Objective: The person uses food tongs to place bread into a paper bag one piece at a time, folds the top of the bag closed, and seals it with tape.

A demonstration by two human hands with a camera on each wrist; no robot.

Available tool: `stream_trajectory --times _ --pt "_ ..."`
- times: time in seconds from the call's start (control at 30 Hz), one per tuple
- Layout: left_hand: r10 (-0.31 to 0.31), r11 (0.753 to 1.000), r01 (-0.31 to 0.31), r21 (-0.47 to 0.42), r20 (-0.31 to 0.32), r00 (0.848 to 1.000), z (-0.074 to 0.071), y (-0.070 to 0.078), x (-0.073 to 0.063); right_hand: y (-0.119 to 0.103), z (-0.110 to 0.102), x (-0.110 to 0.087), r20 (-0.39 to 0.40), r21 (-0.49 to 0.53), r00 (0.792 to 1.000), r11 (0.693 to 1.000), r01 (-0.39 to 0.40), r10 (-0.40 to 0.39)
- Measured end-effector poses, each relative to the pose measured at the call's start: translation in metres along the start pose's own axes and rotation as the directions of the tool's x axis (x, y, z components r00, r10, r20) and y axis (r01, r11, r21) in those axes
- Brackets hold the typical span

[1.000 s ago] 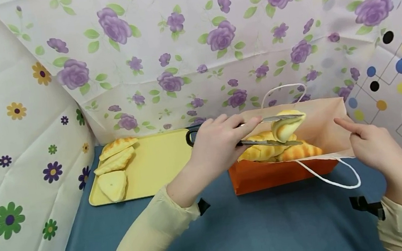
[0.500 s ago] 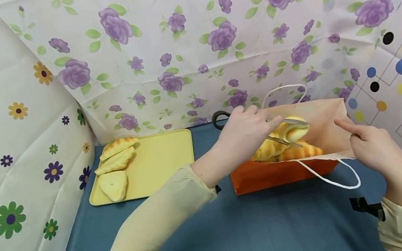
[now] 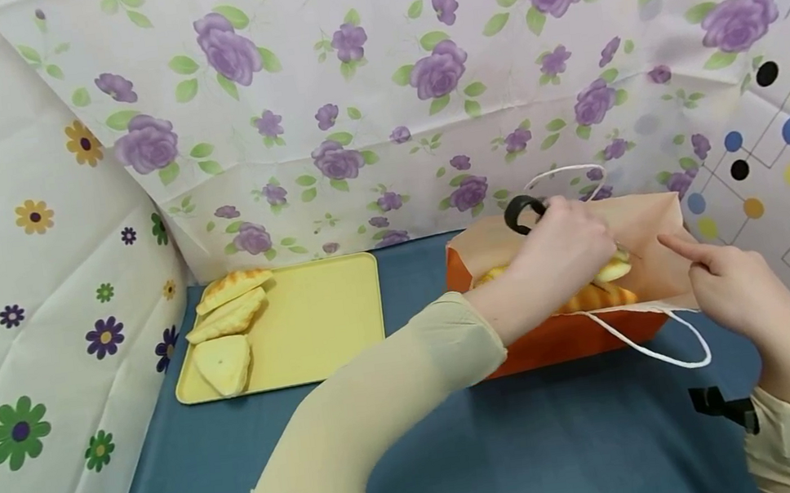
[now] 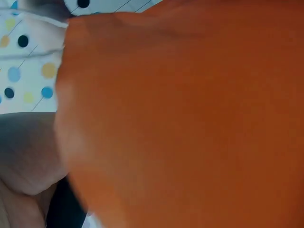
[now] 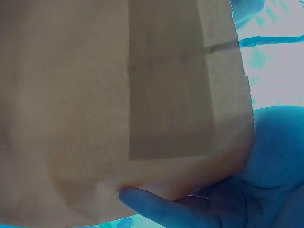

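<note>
My left hand (image 3: 561,247) reaches into the open top of an orange paper bag (image 3: 541,352), gripping tongs (image 3: 524,214) by their black-handled body. A pale yellow bun (image 3: 614,267) shows just past the fingers at the tong tips; the blades are mostly hidden by the hand. More toy-like bread (image 3: 597,299) with orange stripes lies in the bag under the wrist. On the bag's right edge, my right hand (image 3: 737,291) holds the paper wall, index finger extended along its inside. The right wrist view shows a finger (image 5: 164,209) against the brown paper.
A yellow tray (image 3: 322,313) stands at left on the blue tablecloth (image 3: 523,444), with a triangular bread piece (image 3: 223,366) and two striped ones (image 3: 227,315) at its left end. White cord handles (image 3: 662,349) hang at the bag's front and stand at its back.
My left hand has moved right and into the bag, carrying the tongs and pale bun away from the bag's near left side. My right hand stays on the bag's edge.
</note>
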State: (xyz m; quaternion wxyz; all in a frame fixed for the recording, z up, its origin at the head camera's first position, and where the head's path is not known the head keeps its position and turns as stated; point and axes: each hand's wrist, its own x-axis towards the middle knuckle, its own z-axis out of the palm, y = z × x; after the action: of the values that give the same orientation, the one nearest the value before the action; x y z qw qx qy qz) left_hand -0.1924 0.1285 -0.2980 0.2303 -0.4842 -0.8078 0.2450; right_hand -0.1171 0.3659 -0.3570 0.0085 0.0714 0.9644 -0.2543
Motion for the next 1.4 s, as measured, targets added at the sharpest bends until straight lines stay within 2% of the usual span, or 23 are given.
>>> stream_trajectory --times 0.3,0.47,0.6,0.77,1.17,1.4 --pt "0.047 0.986 -0.060 0.154 0.090 0.995 -0.002 0.019 0.026 -0.004 -0.001 0.004 0.010 -0.008 1.000 1.000 0.015 -0.015" --pt "0.014 0.982 -0.034 0.187 0.103 0.995 0.001 0.022 0.031 -0.006 -0.001 0.004 -0.005 -0.022 0.999 0.999 0.032 -0.032" --pt "-0.032 0.985 0.021 0.174 0.064 0.997 0.003 0.021 0.027 -0.006 0.000 0.005 0.002 -0.021 1.000 1.000 0.023 -0.023" --pt "-0.073 0.992 0.067 0.105 0.049 0.996 0.004 0.019 0.018 -0.005 0.000 0.005 0.012 -0.018 1.000 1.000 0.010 -0.010" --pt "-0.119 0.992 0.122 -0.019 0.105 0.987 -0.003 0.000 -0.006 -0.003 0.001 0.004 -0.002 -0.032 1.000 0.999 0.017 -0.017" --pt "-0.164 0.978 0.161 -0.129 -0.014 0.986 -0.009 -0.012 -0.030 -0.001 0.001 0.002 0.008 -0.020 1.000 1.000 0.001 -0.001"
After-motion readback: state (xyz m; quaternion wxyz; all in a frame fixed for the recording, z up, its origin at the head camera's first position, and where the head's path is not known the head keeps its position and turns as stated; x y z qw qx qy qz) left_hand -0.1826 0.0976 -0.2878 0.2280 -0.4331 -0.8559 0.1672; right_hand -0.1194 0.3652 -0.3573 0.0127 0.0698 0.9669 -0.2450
